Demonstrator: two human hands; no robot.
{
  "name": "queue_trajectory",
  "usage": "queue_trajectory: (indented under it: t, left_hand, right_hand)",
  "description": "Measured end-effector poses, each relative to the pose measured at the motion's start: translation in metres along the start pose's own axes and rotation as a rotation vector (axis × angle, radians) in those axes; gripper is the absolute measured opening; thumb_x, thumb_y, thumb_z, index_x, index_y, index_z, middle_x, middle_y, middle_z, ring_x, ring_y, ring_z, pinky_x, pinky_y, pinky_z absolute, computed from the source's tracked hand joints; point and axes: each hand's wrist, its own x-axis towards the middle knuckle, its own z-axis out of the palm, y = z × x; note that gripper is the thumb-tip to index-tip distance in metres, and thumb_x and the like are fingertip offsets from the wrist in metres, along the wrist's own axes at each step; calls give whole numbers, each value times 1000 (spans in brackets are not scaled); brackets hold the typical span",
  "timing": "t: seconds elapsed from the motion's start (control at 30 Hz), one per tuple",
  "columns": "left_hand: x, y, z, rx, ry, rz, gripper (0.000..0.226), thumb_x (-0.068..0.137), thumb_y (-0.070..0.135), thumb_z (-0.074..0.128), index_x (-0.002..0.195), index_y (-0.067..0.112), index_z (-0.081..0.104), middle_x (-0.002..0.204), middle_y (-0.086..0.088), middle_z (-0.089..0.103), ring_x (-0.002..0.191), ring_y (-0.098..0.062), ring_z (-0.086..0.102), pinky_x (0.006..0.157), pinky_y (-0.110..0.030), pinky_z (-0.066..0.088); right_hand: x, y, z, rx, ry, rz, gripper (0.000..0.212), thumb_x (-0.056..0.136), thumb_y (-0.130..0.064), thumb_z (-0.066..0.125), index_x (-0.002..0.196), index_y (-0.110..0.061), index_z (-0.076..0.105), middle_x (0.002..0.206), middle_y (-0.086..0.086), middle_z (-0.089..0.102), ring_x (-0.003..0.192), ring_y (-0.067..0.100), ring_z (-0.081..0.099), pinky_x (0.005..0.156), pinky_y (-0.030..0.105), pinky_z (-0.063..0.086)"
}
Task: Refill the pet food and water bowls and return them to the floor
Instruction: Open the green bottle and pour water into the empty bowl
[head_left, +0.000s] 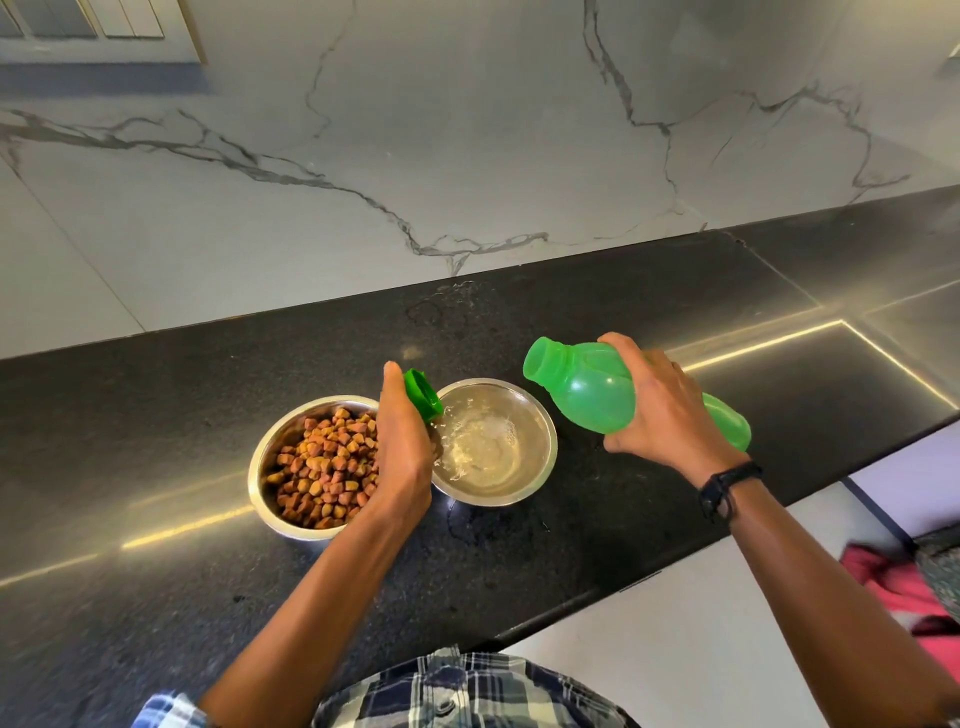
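Two steel bowls stand side by side on the black counter (156, 415). The left bowl (262, 467) is full of brown kibble. The right bowl (540, 441) holds rippling water. My left hand (402, 452) hovers between them and grips a green bottle cap (423, 395) above the water bowl's left rim. My right hand (665, 410) grips a green plastic bottle (587, 389), tilted almost level to the right of the water bowl, its open mouth pointing left and slightly up. No water runs from it.
A marble-veined wall (467, 130) rises behind the counter. The counter's front edge runs diagonally from lower middle to the right. Beyond it lie pale floor (701, 649) and a pink cloth (904, 592) at the lower right. A small wet patch shows in front of the water bowl.
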Motion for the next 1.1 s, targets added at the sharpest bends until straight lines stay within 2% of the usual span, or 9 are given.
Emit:
queue_trajectory:
  t: [0.13,0.2,0.33,0.53,0.67,0.9,1.0,1.07,1.1]
  left_hand:
    - [-12,17,23,188,-164,180,65,92,71,22,122,22,52,122,-14,57,105,-23,57,87,-38,48]
    - [-22,27,34,293,-260,314,54,85,76,19,107,39,51,119,-8,56,109,-27,56,100,-49,46]
    - [-34,46,66,568,-414,629,52,90,69,18,94,27,47,88,4,55,81,-16,59,85,-49,50]
    - [-39,60,106,1122,-466,966,51,96,65,29,93,15,41,69,-2,56,65,-26,58,64,-37,46]
    - [-41,64,119,1444,-346,1190,52,96,64,27,94,15,44,63,2,47,58,-18,49,54,-29,34]
    - [-53,56,126,1649,-222,1208,56,99,59,22,85,12,49,59,1,40,48,-14,41,48,-27,28]
    - [-47,76,123,1617,-640,1087,44,98,53,41,119,14,48,100,-8,60,97,-29,61,74,-36,45]
    - [-41,108,121,1637,-1122,914,69,87,35,67,144,30,30,146,-9,34,136,-34,32,102,-47,36]
    - [-38,119,121,1666,-1221,882,86,82,34,74,149,36,21,156,-4,19,144,-34,17,109,-53,29]
  right_hand:
    - [-1,11,3,291,59,19,114,48,-22,93,140,-39,28,124,0,51,113,23,52,90,42,47]
    - [-3,18,6,408,102,31,111,47,-24,93,136,-42,29,121,-8,49,109,18,50,84,35,43]
    - [-10,24,14,571,132,36,109,47,-31,95,132,-47,30,121,-14,48,108,12,50,85,32,42]
    - [-17,18,24,657,136,4,108,46,-36,96,123,-64,25,116,-39,49,108,-19,49,79,5,40]
    - [-15,13,26,679,119,-16,107,47,-41,94,126,-62,24,122,-22,54,111,0,56,89,30,51]
    - [-18,12,34,692,182,-49,106,46,-52,90,128,-64,23,119,-32,50,110,-10,53,84,16,46]
    - [-19,17,36,691,200,-38,107,46,-49,91,128,-63,24,118,-39,48,110,-15,51,81,7,43]
    - [-20,21,36,689,216,-30,107,47,-47,93,128,-62,24,117,-46,44,110,-21,47,78,0,41]
    - [-21,22,36,689,220,-27,107,47,-46,93,128,-62,24,117,-49,42,110,-23,46,77,-2,40]
